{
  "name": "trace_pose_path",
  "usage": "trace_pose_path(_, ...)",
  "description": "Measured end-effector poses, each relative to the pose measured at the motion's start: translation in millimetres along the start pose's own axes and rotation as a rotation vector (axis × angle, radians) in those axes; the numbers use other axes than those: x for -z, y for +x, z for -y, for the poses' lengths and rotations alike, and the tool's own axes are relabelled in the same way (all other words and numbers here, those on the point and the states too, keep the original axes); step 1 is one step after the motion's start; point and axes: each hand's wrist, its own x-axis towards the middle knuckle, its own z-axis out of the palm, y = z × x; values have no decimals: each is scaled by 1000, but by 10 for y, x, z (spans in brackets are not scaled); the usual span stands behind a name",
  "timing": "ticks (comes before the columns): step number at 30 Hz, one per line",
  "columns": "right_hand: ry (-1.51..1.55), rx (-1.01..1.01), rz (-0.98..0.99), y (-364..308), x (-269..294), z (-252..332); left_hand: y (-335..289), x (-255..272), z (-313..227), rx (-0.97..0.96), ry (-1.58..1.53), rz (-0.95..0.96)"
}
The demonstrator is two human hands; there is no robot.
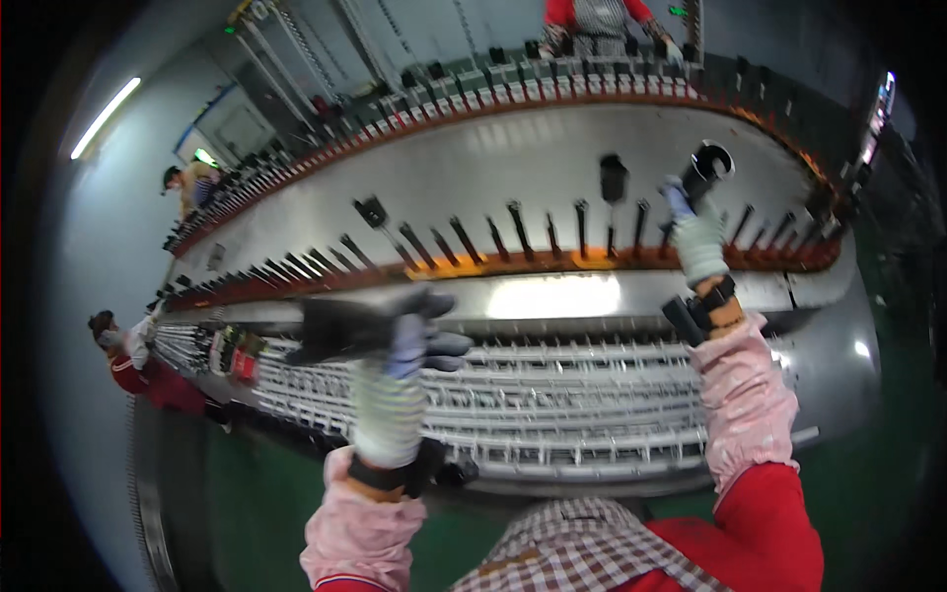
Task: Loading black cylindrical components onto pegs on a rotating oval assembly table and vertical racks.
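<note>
My right hand (696,235), in a pale glove, reaches over the conveyor and grips a black hollow cylinder (705,173) with a bright, round open end. My left hand (402,355), gloved with dark fingertips, is above the metal rack and smeared by motion. Against it is a dark, blurred piece (335,331), seemingly held; its exact shape cannot be made out. Dark upright spindles (518,229) line the near conveyor track. Two of them carry black cup-like pieces, one at the left (371,212) and one near the middle (614,178).
The silvery rack of rods (552,405) lies between me and the conveyor's metal edge (414,301). The orange-brown track (552,261) curves round at the right. White-based pieces stand along the far track (533,91). Co-workers are at the far side (600,20), far left (192,187) and left (138,365).
</note>
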Motion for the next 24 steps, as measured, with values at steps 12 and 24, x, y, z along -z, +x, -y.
trace_pose_path(12,530,-396,512,-3290,-177,65,-1539,454,1973,437,-297,389)
trace_pose_path(24,-496,-343,553,-3574,-462,-209,-1194,457,2975,531,-73,211)
